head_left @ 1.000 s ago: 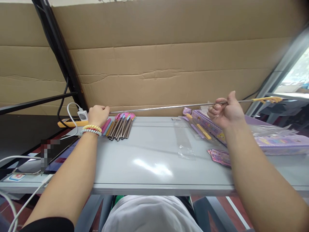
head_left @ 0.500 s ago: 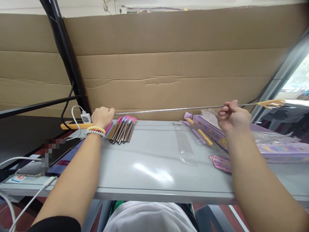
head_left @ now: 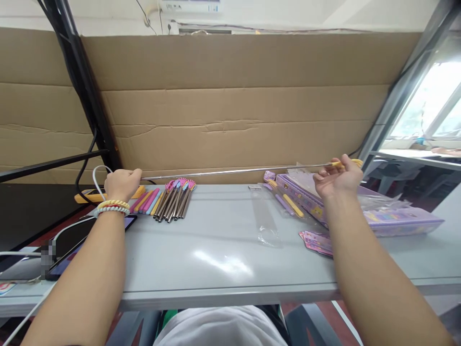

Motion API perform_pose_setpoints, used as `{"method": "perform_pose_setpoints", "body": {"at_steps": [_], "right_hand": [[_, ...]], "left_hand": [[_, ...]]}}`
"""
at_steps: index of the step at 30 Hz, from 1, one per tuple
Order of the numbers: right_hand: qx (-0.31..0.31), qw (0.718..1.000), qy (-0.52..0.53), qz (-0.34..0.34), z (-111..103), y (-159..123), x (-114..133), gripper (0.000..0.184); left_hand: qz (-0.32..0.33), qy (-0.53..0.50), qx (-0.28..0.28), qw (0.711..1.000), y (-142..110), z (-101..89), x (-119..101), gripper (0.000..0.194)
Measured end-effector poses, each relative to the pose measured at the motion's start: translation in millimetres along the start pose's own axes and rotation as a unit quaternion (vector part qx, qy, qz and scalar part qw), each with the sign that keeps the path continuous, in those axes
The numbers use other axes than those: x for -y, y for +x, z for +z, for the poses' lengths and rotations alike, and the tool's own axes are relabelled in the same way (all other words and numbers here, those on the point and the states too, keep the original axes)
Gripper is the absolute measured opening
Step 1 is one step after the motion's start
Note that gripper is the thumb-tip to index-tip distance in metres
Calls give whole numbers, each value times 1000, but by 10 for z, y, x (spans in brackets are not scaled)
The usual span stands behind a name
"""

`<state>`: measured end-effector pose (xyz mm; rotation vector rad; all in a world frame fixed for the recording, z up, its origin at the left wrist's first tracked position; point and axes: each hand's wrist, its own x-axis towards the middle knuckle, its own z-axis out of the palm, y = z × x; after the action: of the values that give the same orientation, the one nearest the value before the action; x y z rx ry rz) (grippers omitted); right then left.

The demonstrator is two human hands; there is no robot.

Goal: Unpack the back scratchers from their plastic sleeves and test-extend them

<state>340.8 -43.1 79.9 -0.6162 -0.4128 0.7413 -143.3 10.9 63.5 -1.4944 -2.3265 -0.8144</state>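
Stretched across the table is a telescopic back scratcher [head_left: 234,172] with its thin metal rod drawn out long. My left hand [head_left: 123,184] is closed in a fist round its left end, hiding the handle. At the other end, my right hand [head_left: 339,179] pinches the rod near its yellow claw-shaped head. Beneath the rod, beside my left hand, lies a row of collapsed back scratchers [head_left: 175,202] with metal shafts, coloured handles and pink and blue heads. A clear plastic sleeve [head_left: 264,216] lies flat on the grey table [head_left: 216,240].
A purple box [head_left: 403,222] with plastic wrapping stands at right. Nearby lie bagged yellow and purple back scratchers [head_left: 288,202] and pink cards [head_left: 316,243]. A tablet [head_left: 68,257] and white cables are at left. Cardboard [head_left: 234,105] rises behind the table.
My right hand has slid outward along the rod to the yellow head. My left hand has moved left with the handle end, and the view has shifted slightly.
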Motion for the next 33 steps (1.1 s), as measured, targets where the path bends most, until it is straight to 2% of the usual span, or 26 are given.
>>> {"method": "perform_pose_setpoints", "body": {"at_steps": [3,7,11,14,17,20,22,25,30,32,33], "right_hand": [[-40,999,14,-25,-20,36,28,18],[-43,995,-34,-89,-45,91,8,21],[-39,986,-75,-144,-62,131,-35,29],[-50,984,-88,-145,-55,136,-51,28],[-76,981,-104,-142,-42,135,-58,19],[-74,979,-133,-136,-45,146,-70,14],[-65,978,-150,-131,-52,156,-82,16],[-58,978,-155,-128,-58,158,-96,19],[-79,973,-173,-131,-34,124,-100,21],[-79,974,-176,-117,-16,108,-99,22],[-75,976,-174,-103,-6,99,-96,23]], "left_hand": [[2,-10,-10,1000,38,7,37,50],[-8,-29,-35,999,46,17,62,45],[-20,-127,-115,985,35,28,72,33],[-46,-219,-197,955,81,31,67,18],[-140,-368,-224,891,148,-2,46,5],[-217,-505,-183,815,158,-92,26,9],[-235,-560,-148,781,125,-168,32,16],[-232,-615,-115,745,64,-257,81,23],[-187,-709,-125,669,41,-287,188,29],[-166,-766,-129,608,48,-287,210,35],[-155,-804,-128,559,50,-292,215,39]]}}
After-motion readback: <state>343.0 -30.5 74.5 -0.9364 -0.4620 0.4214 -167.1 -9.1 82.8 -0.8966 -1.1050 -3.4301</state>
